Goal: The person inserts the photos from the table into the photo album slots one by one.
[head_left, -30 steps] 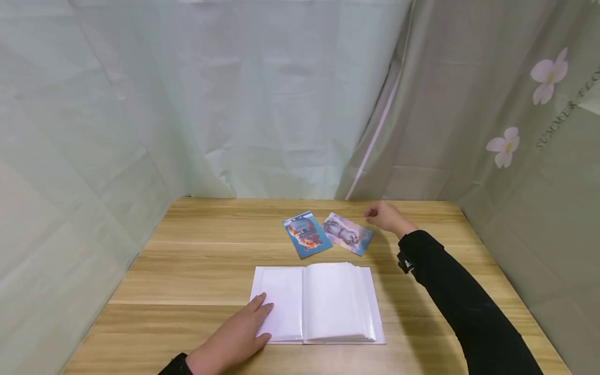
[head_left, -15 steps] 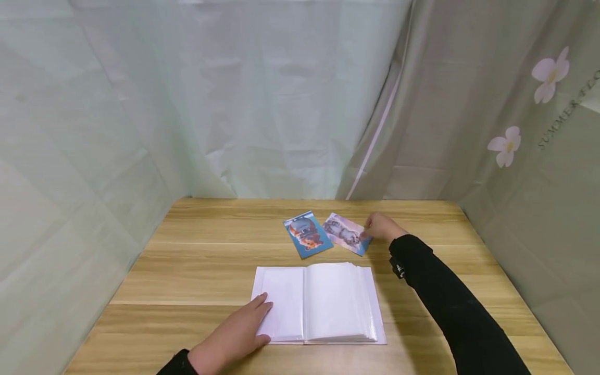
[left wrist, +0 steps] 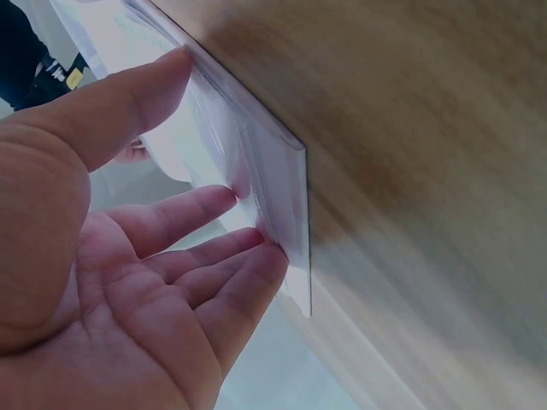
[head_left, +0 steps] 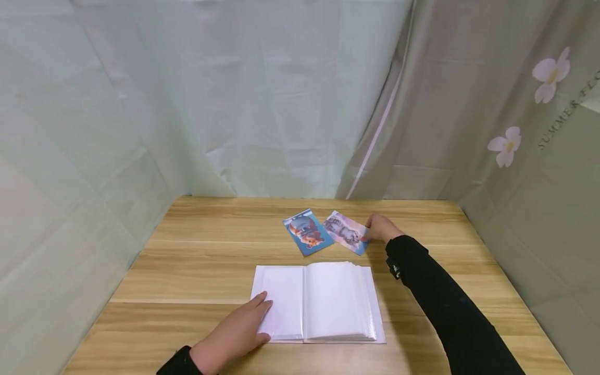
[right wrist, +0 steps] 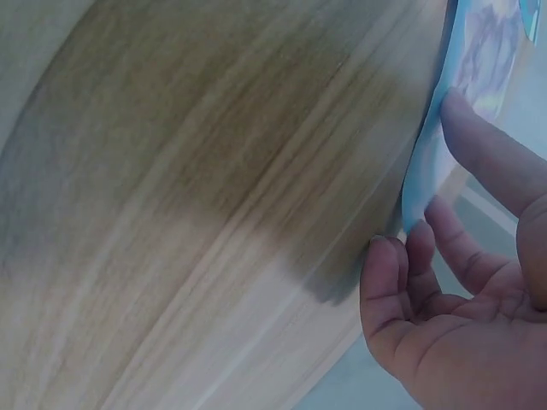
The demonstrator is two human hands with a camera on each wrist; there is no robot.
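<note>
An open photo album [head_left: 338, 297] with white inside cover and clear-sleeved pages lies on the wooden table. My left hand [head_left: 241, 328] rests on its left cover, fingers spread and nearly straight; in the left wrist view the fingertips [left wrist: 272, 254] press the cover's surface. Farther back is a pink-and-blue picture card [head_left: 344, 230] showing a grey animal. My right hand [head_left: 382, 228] pinches its right end between thumb and fingers, as the right wrist view shows at the card's blue edge [right wrist: 416, 192]. A blue picture card [head_left: 307, 233] with an elephant and an orange animal lies left of it.
The wooden table [head_left: 187, 271] reaches back to a pale curtain [head_left: 281, 104]. Curtain panels also hang along both sides, the right one [head_left: 529, 208] printed with pink flowers. The two cards lie close together behind the album.
My right hand has come down and leftward from beside the pink-and-blue card onto its right end. My left hand has stayed on the album's cover.
</note>
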